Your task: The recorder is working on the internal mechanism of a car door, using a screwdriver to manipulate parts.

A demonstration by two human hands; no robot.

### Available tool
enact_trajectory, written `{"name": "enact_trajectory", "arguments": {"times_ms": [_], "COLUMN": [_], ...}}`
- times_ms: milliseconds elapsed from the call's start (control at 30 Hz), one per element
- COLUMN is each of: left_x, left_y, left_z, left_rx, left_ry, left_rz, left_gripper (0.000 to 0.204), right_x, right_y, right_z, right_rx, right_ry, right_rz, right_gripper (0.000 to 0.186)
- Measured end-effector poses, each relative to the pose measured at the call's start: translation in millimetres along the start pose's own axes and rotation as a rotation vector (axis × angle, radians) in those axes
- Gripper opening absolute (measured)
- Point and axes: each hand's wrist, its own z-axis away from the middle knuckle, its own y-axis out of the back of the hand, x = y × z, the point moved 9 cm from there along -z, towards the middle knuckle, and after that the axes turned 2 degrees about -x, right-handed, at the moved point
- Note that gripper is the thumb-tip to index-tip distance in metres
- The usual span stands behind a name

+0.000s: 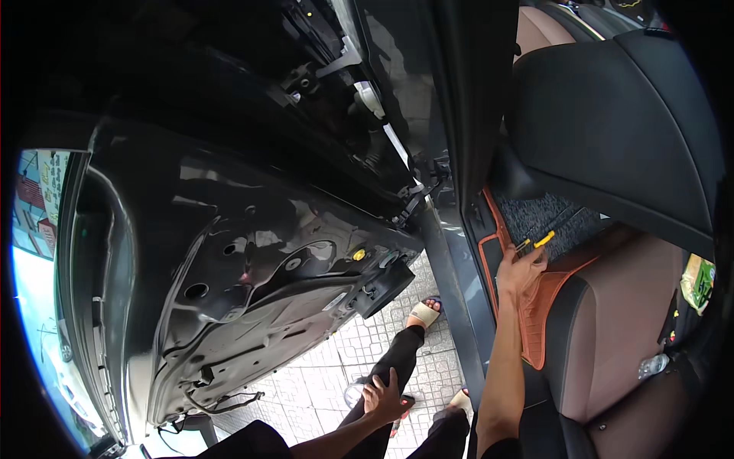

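My right hand [522, 273] reaches into the car's footwell, its fingers closed on a small tool with a yellow handle [544, 239]. A thin yellowish tip shows at the left side of the fingers; the tool's exact kind is unclear. Under the hand lies an orange-brown floor mat [544, 306] with a raised edge, beside dark grey carpet [527, 214]. My left hand [384, 396] rests over my bent, black-trousered leg [396, 359], fingers apart. A black and red object [407, 401] shows right beside that hand; whether the hand touches it, I cannot tell.
An open car door [252, 283], its inner panel bare metal, stands to the left. A dark seat back [612, 130] and a brown seat [619, 329] flank the footwell. The door sill [459, 298] runs beside the paved ground [344, 344]. A clear bottle [653, 367] and green packet [697, 283] lie right.
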Motion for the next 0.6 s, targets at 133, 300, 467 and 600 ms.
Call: {"name": "enact_trajectory", "arguments": {"times_ms": [133,300,467,600], "left_x": [-17.4,-25.5,-24.2,-26.1], "left_y": [-6.2,-7.9,-7.1,0.2], "left_z": [-0.4,-5.9,-14.1,-12.0], "left_rx": [-0.020,-0.020,0.004,-0.003], "left_ry": [0.061,0.050,0.064,0.083], "left_rz": [-0.034,-0.020,-0.002,-0.004], "left_gripper": [0.114,0.113,0.110,0.109], "right_x": [-156.0,-296.4,-336.6,-339.6], "right_y": [44.5,95.6,79.7,80.4], "right_z": [53.2,11.4,8.1,10.0], "right_rx": [-0.480,-0.437,-0.698,-0.692], "right_ry": [-0.062,0.379,0.322,0.354], "right_rz": [-0.980,-1.350,-1.270,-1.298], "right_gripper": [0.026,0.035,0.047,0.050]}}
